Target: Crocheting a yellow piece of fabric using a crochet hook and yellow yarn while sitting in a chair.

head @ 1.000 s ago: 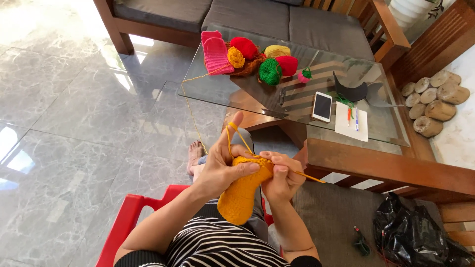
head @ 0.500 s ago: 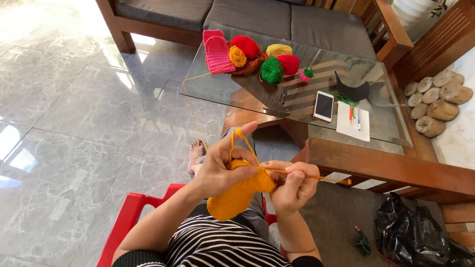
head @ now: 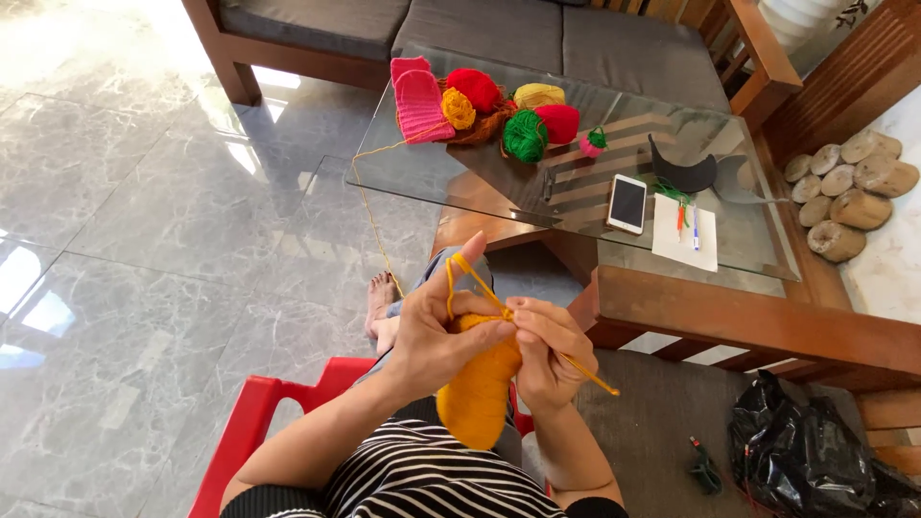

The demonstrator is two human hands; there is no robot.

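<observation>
The left hand (head: 436,336) grips the top of an orange knitted piece (head: 477,388), thumb pressed across it and forefinger raised straight, with orange yarn (head: 369,206) looped over that finger. The right hand (head: 547,350) sits just beside the left, touching the same knitted piece, its fingers curled shut around a thin yellow hook (head: 587,372) whose free end slants out past the wrist. The knitted piece hangs between both hands, above the lap and a striped black-and-white top (head: 422,480). From the left forefinger the yarn runs away to the near left corner of the glass desk (head: 432,182) and across its edge.

On the desk, a pink knitted piece (head: 418,101) lies at the far left end. Just right of it sit balls of yarn: an orange ball (head: 458,108), a red ball (head: 474,88), a yellow ball (head: 539,94), a green ball (head: 525,135) and another red ball (head: 558,123). Further right on the desk lie a white phone (head: 627,202) and a sheet of paper (head: 685,233) with pens on it. Beyond the desk stands a grey-cushioned sofa (head: 499,24). A bare foot (head: 380,297) rests on the grey tiled floor below the desk's near edge. The person sits on a red plastic chair (head: 254,427). A black plastic bag (head: 806,451) lies on the floor to the right of the hands.
</observation>
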